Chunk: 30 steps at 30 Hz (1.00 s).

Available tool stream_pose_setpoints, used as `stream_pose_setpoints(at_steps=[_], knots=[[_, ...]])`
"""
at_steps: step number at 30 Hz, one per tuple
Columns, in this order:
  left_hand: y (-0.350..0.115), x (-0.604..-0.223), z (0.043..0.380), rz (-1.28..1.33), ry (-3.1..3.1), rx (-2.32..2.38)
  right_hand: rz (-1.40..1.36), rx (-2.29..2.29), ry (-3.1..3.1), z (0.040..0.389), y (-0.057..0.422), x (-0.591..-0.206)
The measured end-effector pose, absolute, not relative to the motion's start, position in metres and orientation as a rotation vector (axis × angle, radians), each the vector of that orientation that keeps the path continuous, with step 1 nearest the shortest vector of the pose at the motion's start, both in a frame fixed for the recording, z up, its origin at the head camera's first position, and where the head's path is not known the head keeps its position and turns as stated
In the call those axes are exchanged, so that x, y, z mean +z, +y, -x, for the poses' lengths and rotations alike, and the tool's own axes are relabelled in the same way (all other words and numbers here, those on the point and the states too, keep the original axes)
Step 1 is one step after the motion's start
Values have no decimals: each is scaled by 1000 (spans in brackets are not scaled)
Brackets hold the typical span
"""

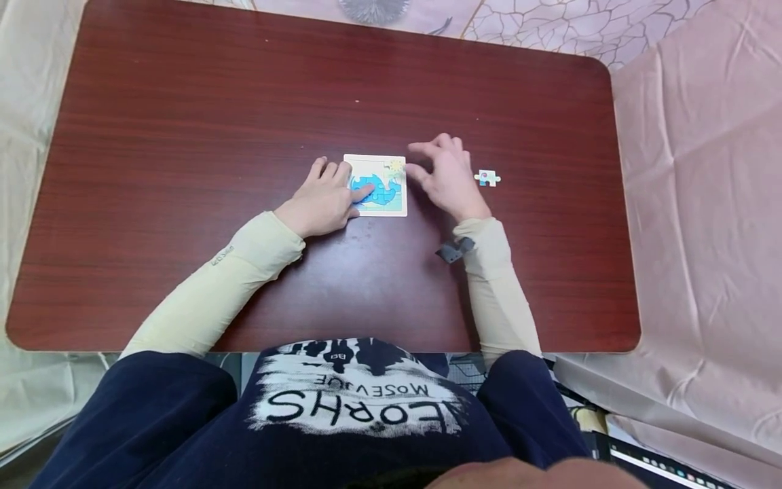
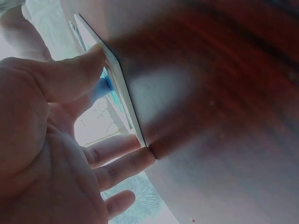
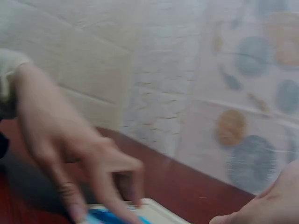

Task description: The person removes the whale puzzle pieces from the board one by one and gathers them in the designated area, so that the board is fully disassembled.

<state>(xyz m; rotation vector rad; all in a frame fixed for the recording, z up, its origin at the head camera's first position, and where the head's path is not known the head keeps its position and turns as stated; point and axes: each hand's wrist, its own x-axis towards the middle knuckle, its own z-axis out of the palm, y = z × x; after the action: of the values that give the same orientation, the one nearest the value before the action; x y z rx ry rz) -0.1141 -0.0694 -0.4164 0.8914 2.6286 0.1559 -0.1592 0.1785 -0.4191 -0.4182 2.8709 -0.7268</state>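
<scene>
Red-brown wood makes up the desk (image 1: 214,102), with a small picture puzzle (image 1: 391,214) in a pale frame lying flat between the person's hands, near the middle. The left hand (image 1: 324,200) steadies it: the index finger lies extended across the blue pieces (image 1: 381,195), the thumb touches the near part of the frame, and the middle and ring fingers are at its left edge, spread a little from each other. The right hand (image 1: 449,175) is beside the puzzle's right edge, thumb and index finger parted with a gap between them and holding nothing; whether the thumb tip touches the frame I cannot tell. A loose puzzle piece (image 1: 487,178) lies just right of that hand, knobs outward.

The wood runs on broadly to the left of the left hand and from the puzzle up to the far edge. To the right, beyond the loose piece, it reaches a pink cloth (image 1: 690,190) along that side. A patterned cloth (image 1: 580,30) borders the far edge, and the person's dark shirt (image 1: 379,455) is at the near edge.
</scene>
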Motion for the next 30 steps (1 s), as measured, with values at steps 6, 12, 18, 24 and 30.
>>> stream_pose_setpoints(at_steps=[6, 12, 18, 24, 30], knots=[[-68, -417, 114, -885, 2621, 130, 481, -573, 2782, 160, 154, -424], [-67, -414, 116, -908, 2615, 75, 458, -638, 2776, 164, 150, -427], [-67, -414, 113, -921, 2608, 98, 400, -716, 2708, 168, 150, -430], [-67, -415, 111, -996, 2617, 161, 364, -786, 2695, 169, 151, -430], [-67, -413, 112, -990, 2610, 156, 391, -843, 2730, 169, 153, -429]])
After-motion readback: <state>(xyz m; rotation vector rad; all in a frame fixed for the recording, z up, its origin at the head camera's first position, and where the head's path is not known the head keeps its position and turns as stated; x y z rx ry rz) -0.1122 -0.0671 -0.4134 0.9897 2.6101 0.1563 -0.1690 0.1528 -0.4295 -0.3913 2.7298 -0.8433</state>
